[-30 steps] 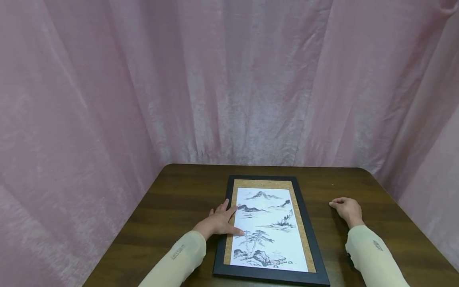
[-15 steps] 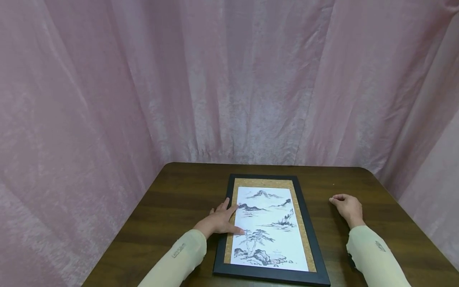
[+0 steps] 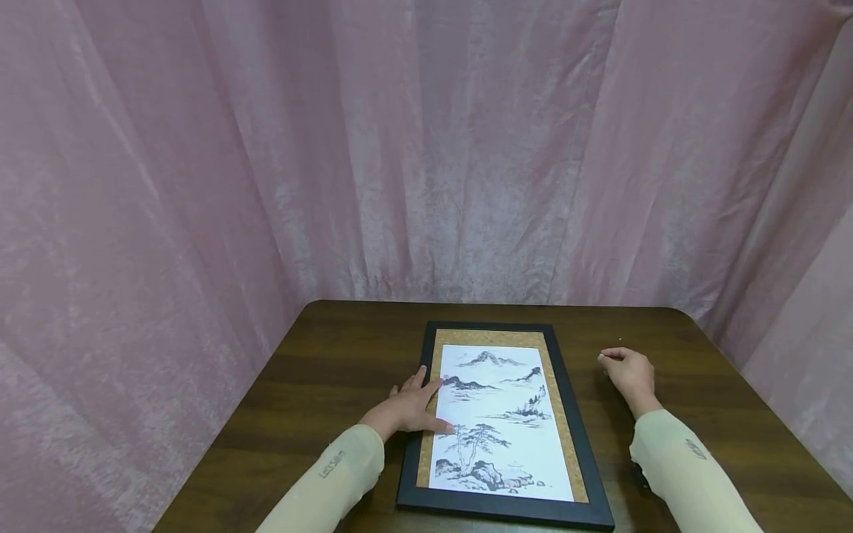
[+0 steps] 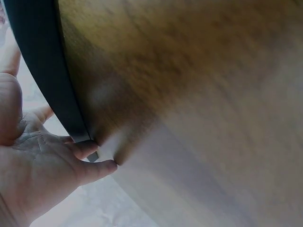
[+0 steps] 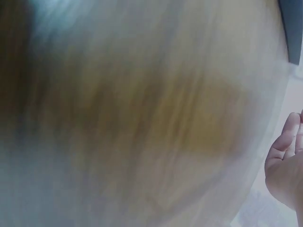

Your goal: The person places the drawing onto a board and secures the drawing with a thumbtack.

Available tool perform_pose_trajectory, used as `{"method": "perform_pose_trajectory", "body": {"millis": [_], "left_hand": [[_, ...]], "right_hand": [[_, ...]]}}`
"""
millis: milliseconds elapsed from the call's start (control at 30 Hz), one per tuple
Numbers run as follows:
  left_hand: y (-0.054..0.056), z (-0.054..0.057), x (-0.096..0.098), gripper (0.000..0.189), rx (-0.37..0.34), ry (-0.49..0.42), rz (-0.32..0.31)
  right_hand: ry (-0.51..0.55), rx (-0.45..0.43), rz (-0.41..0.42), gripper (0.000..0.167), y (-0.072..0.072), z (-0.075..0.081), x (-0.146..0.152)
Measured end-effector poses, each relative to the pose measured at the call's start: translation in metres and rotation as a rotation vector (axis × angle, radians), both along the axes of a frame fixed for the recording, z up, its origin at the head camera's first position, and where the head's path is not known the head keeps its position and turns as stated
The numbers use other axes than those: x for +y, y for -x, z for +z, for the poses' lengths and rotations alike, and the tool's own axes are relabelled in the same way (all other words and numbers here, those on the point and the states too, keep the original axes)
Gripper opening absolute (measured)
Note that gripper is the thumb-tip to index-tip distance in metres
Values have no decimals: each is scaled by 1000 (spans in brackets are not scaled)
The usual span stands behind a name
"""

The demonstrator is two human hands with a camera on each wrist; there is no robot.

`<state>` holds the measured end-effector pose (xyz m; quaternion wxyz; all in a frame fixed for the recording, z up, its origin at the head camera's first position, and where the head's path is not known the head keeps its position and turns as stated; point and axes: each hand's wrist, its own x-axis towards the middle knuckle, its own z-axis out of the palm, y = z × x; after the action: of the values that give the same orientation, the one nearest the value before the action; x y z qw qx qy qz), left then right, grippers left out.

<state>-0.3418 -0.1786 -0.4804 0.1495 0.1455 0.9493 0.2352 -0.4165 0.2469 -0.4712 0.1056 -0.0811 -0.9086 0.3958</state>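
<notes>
A black-framed ink landscape picture (image 3: 496, 459), with a tan border around white paper, lies flat on the table. My left hand (image 3: 406, 409) rests on the frame's left side, fingers spread and thumb over the paper's edge. The left wrist view shows fingertips of this hand (image 4: 42, 156) by the dark frame edge (image 4: 52, 80). Right of the picture is my right hand (image 3: 629, 374), thumb and index finger brought together, apart from the frame. A tiny pale spot shows at those fingertips; whether it is a nail or a held bit, I cannot tell.
The brown wooden table (image 3: 333, 355) has rounded far corners. A tiny white speck (image 3: 620, 339) lies on it beyond the right hand. Pink curtains (image 3: 426, 185) hang behind and along both sides. In the right wrist view, a frame corner (image 5: 292, 28) shows at upper right.
My right hand has moved a little left and away from me, toward the frame's side. The left hand and the picture stay in place.
</notes>
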Motion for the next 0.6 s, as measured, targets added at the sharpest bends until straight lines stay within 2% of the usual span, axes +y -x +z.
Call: {"method": "perform_pose_trajectory", "body": {"millis": [300,600], "left_hand": [[0,0,1,102,-3,0,3],[0,1,1,102,1,10,2]], "right_hand": [[104,9,33,33,7,2,-23],[148,8,49,34,17,4,-44]]}}
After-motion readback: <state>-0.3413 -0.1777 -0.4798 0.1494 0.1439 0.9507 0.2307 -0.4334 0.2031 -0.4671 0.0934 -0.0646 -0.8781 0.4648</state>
